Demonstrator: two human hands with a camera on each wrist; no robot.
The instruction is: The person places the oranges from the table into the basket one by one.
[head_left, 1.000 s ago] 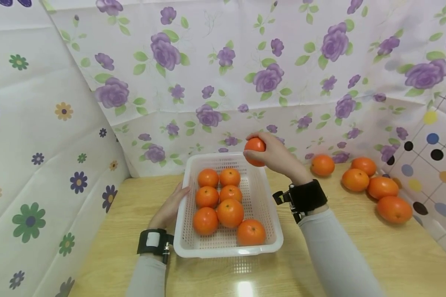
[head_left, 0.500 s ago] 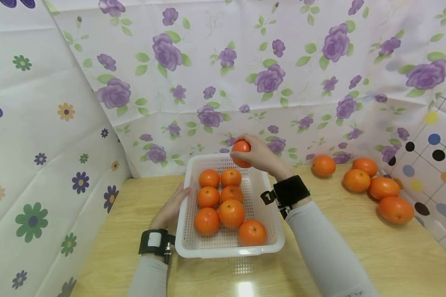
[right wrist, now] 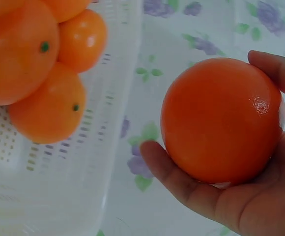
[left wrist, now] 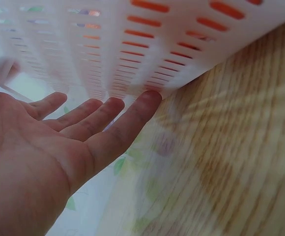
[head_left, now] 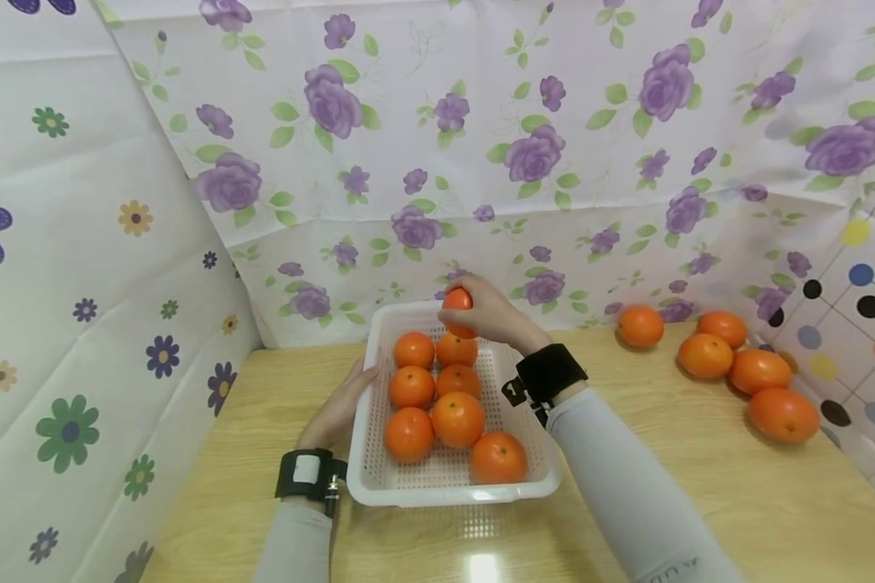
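Observation:
My right hand [head_left: 486,314] grips an orange [right wrist: 221,120] above the far end of a white plastic basket [head_left: 452,495]. In the right wrist view, the fingers and thumb curve round the smooth, round fruit. Several oranges [head_left: 457,419] lie in the basket, most of them grouped toward its left side; one sits apart at the near right corner. My left hand [head_left: 338,409] is at the basket's left side. Its straight fingers [left wrist: 128,125] reach along the slotted wall in the left wrist view, the fingertips right at it.
Several more oranges [head_left: 761,371] lie on the right of the wooden table [head_left: 648,389], one a little apart from the others. Flower-patterned sheets [head_left: 437,162] stand behind and to the left, and a dotted sheet [head_left: 855,340] edges the right.
My right hand has moved left with the orange and slightly lower, from the basket's far right corner to over its far end. The left hand stays at the basket's side.

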